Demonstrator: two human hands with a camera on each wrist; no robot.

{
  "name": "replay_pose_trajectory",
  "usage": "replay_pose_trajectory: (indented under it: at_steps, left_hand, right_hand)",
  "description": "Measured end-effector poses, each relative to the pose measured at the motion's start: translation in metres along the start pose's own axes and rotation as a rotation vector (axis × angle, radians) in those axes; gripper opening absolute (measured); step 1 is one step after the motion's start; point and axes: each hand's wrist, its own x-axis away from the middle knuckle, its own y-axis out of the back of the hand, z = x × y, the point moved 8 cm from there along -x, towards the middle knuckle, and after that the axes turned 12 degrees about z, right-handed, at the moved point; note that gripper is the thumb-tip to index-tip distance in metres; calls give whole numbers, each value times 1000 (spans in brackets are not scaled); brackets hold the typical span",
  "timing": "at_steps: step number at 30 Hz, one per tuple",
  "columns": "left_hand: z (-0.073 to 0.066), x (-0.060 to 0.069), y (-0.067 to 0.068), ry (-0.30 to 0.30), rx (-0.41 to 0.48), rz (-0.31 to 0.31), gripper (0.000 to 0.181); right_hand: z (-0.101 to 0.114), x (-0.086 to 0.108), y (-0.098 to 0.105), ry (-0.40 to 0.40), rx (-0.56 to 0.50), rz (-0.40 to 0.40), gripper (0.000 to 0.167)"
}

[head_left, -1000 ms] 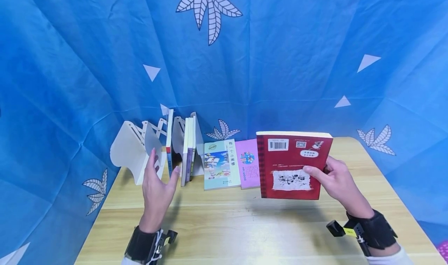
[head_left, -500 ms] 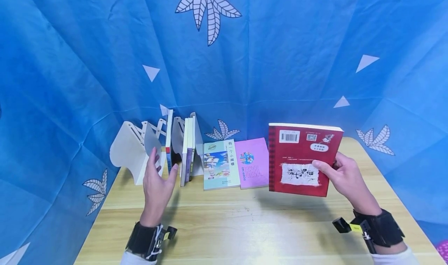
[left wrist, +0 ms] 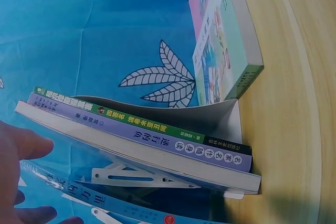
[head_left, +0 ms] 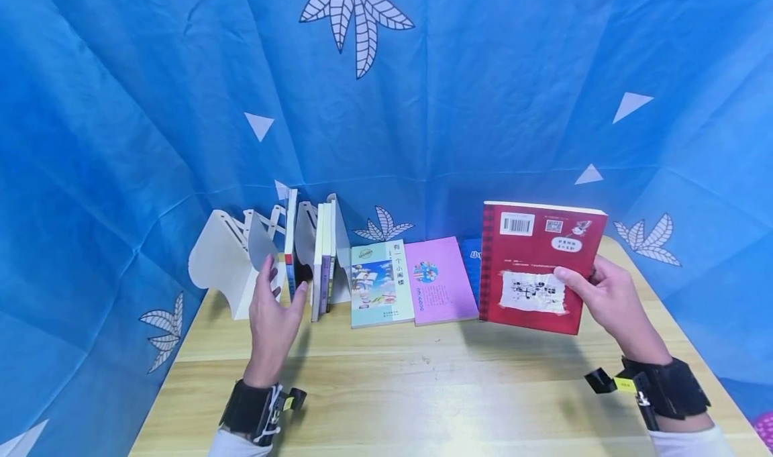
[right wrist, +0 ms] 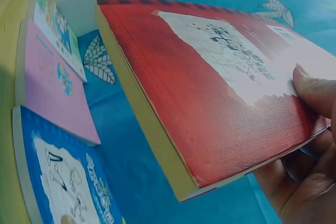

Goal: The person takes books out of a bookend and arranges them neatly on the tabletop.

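My right hand [head_left: 616, 299] grips a red book [head_left: 537, 242] by its right edge, thumb on the cover that bears a barcode and a white torn-paper picture. The book is held up above the table in front of a blue book [head_left: 472, 259], which it mostly hides in the head view. My left hand [head_left: 273, 326] is spread with nothing in it, in front of the white bookend rack [head_left: 214, 252]. Several books stand upright in the rack, among them a purple-spined book [left wrist: 142, 135] and a blue-spined book [left wrist: 113, 201].
A pale green book [head_left: 382, 286] and a pink book [head_left: 441, 279] lean side by side right of the rack. Blue cloth [head_left: 483, 94] hangs behind and beside the wooden table [head_left: 386, 390].
My right hand has moved the red book to the right and slightly up, uncovering the pink book and part of the blue one. The left hand has barely moved.
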Motion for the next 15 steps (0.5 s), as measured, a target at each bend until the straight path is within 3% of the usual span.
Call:
replay_pose_trajectory:
  at_steps: [15]
  left_hand:
    - [6, -4, -6, 44, 6, 12, 79]
  right_hand:
    - [-30, -8, 14, -89, -47, 12, 50]
